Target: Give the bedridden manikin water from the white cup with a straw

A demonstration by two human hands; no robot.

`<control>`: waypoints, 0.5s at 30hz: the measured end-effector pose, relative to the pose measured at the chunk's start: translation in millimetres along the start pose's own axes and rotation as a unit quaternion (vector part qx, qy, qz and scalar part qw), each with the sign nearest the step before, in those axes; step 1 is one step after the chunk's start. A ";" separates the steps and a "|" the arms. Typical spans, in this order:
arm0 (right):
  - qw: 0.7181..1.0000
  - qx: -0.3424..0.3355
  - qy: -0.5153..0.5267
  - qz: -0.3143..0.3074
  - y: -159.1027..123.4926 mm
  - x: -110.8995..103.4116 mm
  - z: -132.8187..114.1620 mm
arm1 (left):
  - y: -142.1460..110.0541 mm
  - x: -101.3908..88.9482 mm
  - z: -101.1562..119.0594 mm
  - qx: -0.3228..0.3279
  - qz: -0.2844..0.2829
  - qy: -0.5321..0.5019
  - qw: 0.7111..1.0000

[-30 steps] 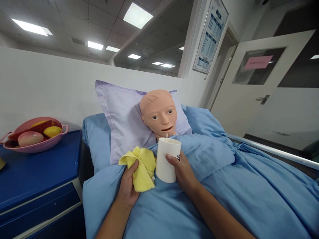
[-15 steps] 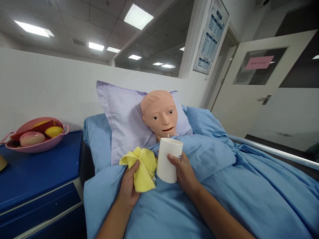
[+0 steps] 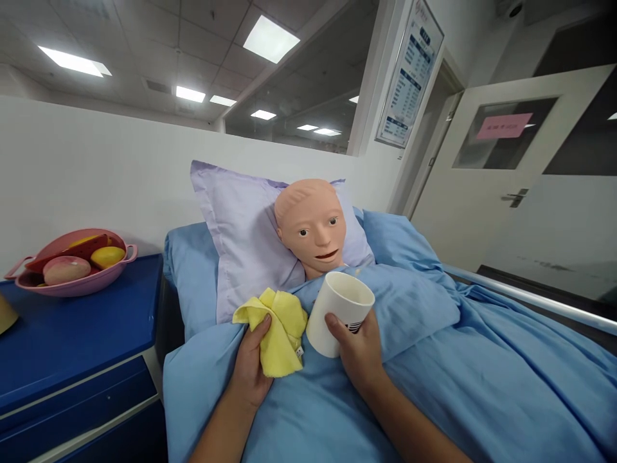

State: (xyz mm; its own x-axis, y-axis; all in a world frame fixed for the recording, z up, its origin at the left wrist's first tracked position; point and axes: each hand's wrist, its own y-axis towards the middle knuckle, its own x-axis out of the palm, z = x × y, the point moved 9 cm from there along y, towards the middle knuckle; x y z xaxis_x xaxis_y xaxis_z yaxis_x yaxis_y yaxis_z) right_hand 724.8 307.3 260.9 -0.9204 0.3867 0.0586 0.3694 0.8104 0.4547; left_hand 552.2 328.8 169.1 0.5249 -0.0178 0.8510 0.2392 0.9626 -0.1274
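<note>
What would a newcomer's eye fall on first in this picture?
First, the mannequin head, mouth slightly open, on the lilac pillow at the centre. Below it, the left hand holds a yellow cloth and the right hand a tilted white cup. A pink fruit basket sits far left.

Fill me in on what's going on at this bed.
A person holds a yellow cloth in the left hand and a white mug in the right hand. The mug is tilted, its rim leaning to the person's right, and is apart from the dummy's mouth. The dummy's head rests on a purple pillow. To the left, a pink bowl of fruit stands on a blue cabinet.
</note>
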 end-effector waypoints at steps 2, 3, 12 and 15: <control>0.999 -0.013 -0.012 0.027 -1.5 -4.7 -3.4 | -0.3 -1.0 0.3 0.002 0.002 0.005 1.000; 0.999 -0.017 -0.014 0.035 -2.1 -5.8 -4.4 | -0.4 -1.3 0.4 0.004 0.003 0.008 1.000; 0.999 -0.026 0.003 0.025 -1.9 -1.4 -3.5 | -0.7 0.2 1.8 0.005 0.010 0.015 1.000; 1.000 -0.014 0.007 0.022 -1.0 -0.9 -1.6 | -1.4 0.2 1.4 0.001 0.011 0.018 1.000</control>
State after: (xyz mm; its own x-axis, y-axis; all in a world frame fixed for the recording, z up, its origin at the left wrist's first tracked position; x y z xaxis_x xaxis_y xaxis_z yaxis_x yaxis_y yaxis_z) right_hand 725.1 305.5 261.8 -0.9050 0.4154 0.0919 0.4062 0.7796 0.4766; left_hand 550.8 327.9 170.2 0.5593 -0.0058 0.8289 0.2249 0.9635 -0.1450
